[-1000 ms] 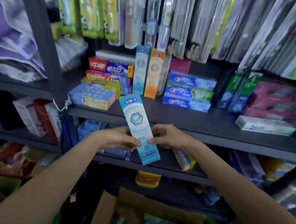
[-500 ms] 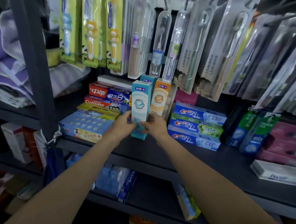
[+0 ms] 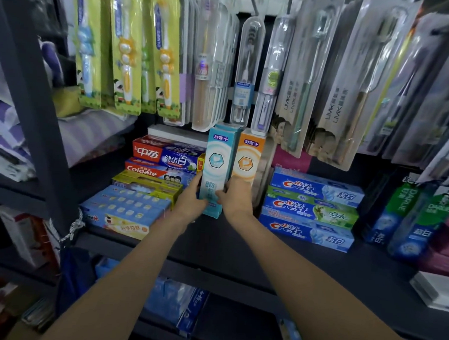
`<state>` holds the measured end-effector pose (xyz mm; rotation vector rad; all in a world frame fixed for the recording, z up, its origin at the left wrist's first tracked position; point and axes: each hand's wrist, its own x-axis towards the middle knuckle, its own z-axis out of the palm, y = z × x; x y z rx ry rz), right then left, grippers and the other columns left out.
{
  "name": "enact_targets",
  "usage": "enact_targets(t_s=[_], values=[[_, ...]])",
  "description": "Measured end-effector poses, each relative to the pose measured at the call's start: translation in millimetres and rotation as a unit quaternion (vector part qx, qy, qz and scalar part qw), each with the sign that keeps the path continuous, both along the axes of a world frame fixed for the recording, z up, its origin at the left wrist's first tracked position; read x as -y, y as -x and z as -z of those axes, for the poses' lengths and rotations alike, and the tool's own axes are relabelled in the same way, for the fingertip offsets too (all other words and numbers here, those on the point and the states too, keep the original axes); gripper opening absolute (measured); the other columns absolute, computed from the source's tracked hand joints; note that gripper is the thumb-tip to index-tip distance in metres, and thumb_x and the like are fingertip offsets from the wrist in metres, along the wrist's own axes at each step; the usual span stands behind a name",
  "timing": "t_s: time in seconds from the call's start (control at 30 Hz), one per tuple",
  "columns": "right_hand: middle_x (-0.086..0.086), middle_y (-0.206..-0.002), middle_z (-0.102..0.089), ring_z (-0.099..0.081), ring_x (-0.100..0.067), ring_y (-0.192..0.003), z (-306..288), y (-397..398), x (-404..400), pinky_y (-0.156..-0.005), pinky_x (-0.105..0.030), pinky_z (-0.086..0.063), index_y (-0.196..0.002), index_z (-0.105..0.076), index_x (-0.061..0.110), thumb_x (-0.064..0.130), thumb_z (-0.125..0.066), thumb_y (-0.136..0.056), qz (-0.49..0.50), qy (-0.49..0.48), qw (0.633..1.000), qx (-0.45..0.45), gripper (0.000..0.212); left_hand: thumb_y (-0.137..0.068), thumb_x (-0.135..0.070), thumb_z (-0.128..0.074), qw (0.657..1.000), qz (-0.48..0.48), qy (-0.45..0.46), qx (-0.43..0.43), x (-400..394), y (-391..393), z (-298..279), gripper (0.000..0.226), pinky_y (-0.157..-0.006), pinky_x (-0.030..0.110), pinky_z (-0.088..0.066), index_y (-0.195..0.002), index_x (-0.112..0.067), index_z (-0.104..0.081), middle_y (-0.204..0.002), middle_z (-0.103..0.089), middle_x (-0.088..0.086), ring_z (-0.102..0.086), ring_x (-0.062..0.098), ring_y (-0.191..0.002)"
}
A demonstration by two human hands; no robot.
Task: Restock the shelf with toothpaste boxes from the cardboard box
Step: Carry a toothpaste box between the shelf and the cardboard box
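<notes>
The light-blue toothpaste box [image 3: 216,169] is clamped low down between the left hand [image 3: 190,202] and right hand [image 3: 236,197], arms outstretched; it is held upright on the dark shelf [image 3: 278,256], just beside an orange box [image 3: 248,158].

Shop — stocked shelf [image 3: 279,253], hanging toothbrushes [image 3: 125,47]

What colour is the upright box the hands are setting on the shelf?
Light blue and white, with a hexagon emblem on the toothpaste box; clearest in the head view.
</notes>
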<state>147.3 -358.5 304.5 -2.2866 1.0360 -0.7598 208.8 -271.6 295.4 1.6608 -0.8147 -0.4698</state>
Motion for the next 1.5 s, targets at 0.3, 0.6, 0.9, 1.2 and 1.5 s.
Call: enact_targets(t_s=[0.3, 0.6, 0.9, 1.2, 1.5], values=[[-0.015, -0.109, -0.063, -0.061, -0.025, -0.103, 3, 14, -7, -0.075, -0.033, -0.054, -0.103, -0.055, 0.002, 0.014, -0.064, -0.086, 0.004, 0.0, 1.0, 0.025, 0.022, -0.086, 0.008, -0.044, 0.994, -0.101, -0.027, 0.036, 0, 8, 6, 0.049, -0.096, 0.035, -0.044, -0.132, -0.007, -0.046, -0.128, -0.056, 0.014, -0.052, 0.029, -0.12], [-0.011, -0.091, -0.068, -0.066, -0.023, -0.083, -7, 52, -32, -0.068, -0.033, -0.055, -0.09, -0.059, 0.006, 0.02, -0.06, -0.089, -0.04, 0.058, 0.995, 0.065, 0.015, -0.088, 0.004, -0.043, 0.972, -0.13, 0.056, 0.19, -44, 45, 5, 0.041, -0.089, 0.021, -0.044, -0.126, -0.008, -0.049, -0.122, -0.051, 0.009, -0.054, 0.017, -0.107], [-0.005, -0.077, -0.063, -0.063, -0.023, -0.074, 199, 211, -151, -0.058, -0.03, -0.042, -0.088, -0.062, 0.009, 0.027, -0.05, -0.092, -0.231, -0.055, 0.949, -0.206, 0.023, -0.085, -0.025, -0.043, 0.957, 0.135, -0.191, 0.169, -205, 167, 233, 0.023, -0.072, 0.004, -0.041, -0.1, -0.029, -0.06, -0.086, -0.061, -0.015, -0.058, -0.001, -0.078], [-0.011, -0.084, -0.062, -0.06, -0.025, -0.086, 504, 269, -227, -0.073, -0.026, -0.048, -0.086, -0.064, 0.005, 0.03, -0.06, -0.09, -0.164, -0.435, 0.775, -0.429, 0.026, -0.094, -0.007, -0.044, 0.85, 0.194, -0.49, 0.004, -260, 181, 409, 0.024, -0.08, 0.018, -0.038, -0.111, -0.001, -0.06, -0.113, -0.063, 0.014, -0.058, 0.022, -0.104], [-0.02, -0.147, -0.026, -0.035, -0.036, -0.133, 596, 213, -286, -0.104, -0.044, -0.039, -0.146, -0.01, 0.004, 0.048, -0.071, -0.076, -0.055, -0.392, 0.767, -0.505, 0.102, -0.094, -0.01, -0.046, 0.844, 0.165, -0.505, -0.069, -267, 185, 474, 0.024, -0.094, 0.027, -0.041, -0.116, -0.003, -0.056, -0.122, -0.059, 0.011, -0.053, 0.021, -0.115]])
